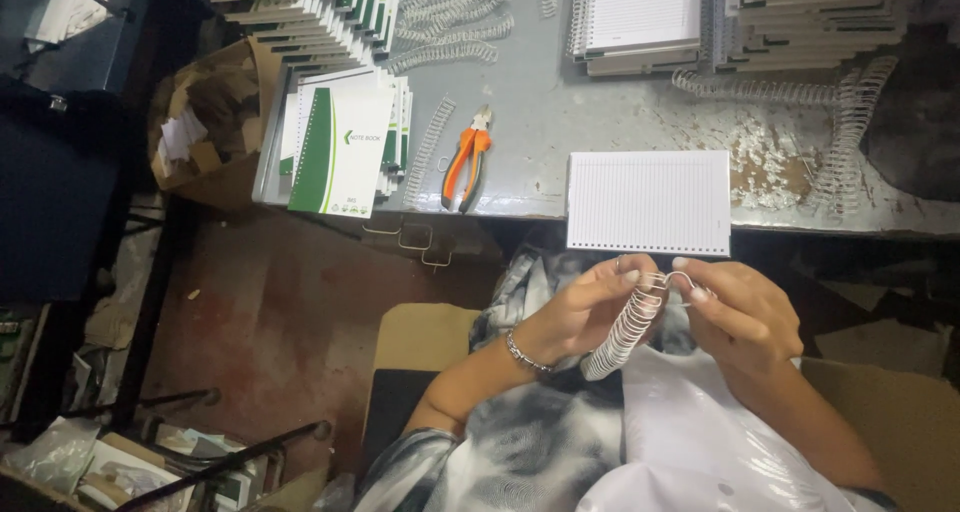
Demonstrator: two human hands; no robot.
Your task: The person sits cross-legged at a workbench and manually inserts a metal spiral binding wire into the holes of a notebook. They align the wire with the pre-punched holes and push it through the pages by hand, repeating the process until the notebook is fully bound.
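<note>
Both hands are pinched shut on the wire binding coil point(625, 327) held over the lap, left hand point(580, 312) gripping its side and right hand point(740, 317) at the top end, below the punched paper block point(648, 202) on the table point(560, 122), so I'd keep those loops evenly spaced.

A small notebook-binding workshop: beyond the hands, a worn grey counter point(600, 112) carries stacks of spiral notebooks point(310, 12), loose wire binding coils point(450, 12), orange-handled pliers point(466, 158) and a punched pad of lined paper point(648, 202); a scrap-filled cardboard box point(205, 122) sits to the left.
</note>
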